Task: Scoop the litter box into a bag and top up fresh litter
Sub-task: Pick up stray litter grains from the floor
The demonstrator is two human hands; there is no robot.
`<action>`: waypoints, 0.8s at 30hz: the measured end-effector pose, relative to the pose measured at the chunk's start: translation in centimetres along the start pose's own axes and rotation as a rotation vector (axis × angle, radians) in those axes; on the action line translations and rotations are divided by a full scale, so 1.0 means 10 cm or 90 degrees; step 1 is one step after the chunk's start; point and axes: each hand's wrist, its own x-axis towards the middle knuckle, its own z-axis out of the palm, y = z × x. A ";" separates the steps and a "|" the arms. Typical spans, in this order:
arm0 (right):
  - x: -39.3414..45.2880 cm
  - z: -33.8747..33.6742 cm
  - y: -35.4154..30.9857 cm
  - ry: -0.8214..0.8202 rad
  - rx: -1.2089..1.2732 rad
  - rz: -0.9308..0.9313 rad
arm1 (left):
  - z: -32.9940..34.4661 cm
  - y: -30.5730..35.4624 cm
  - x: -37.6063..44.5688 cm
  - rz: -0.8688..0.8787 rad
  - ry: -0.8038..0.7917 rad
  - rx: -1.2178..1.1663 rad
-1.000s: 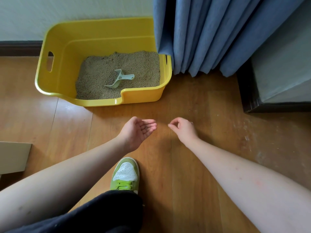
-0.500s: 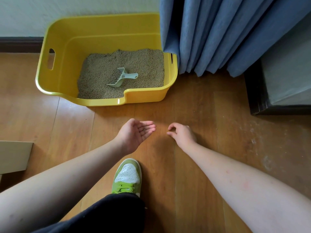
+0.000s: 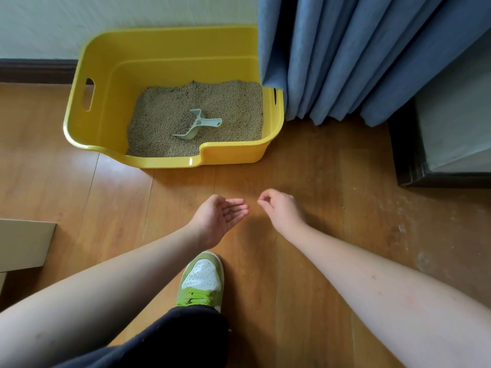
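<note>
A yellow litter box [image 3: 79, 107] stands on the wooden floor against the wall, holding tan litter [image 3: 170, 107]. A pale green scoop [image 3: 198, 124] lies on the litter, handle pointing right. In front of the box, my left hand [image 3: 220, 219] is turned palm up and cupped, with a few small dark grains [image 3: 230, 212] in the palm. Just to its right, my right hand [image 3: 281, 208] hovers over the floor with thumb and forefinger touching in a pinch; nothing shows between the fingertips. No bag is in view.
A blue curtain [image 3: 345, 62] hangs over the box's right corner. A dark cabinet [image 3: 438, 134] stands at the right. A cardboard piece [image 3: 24, 243] lies at the left edge. My green and white shoe [image 3: 203, 280] is on the floor below the hands.
My right hand has lifted slightly and drifted towards the left hand, thumb and forefinger pinched. The left palm stays cupped. The view has shifted a little.
</note>
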 end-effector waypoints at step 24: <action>0.18 -0.63 0.83 0.162 0.047 0.190 | 0.46 0.11 0.09 -0.013 -0.087 0.024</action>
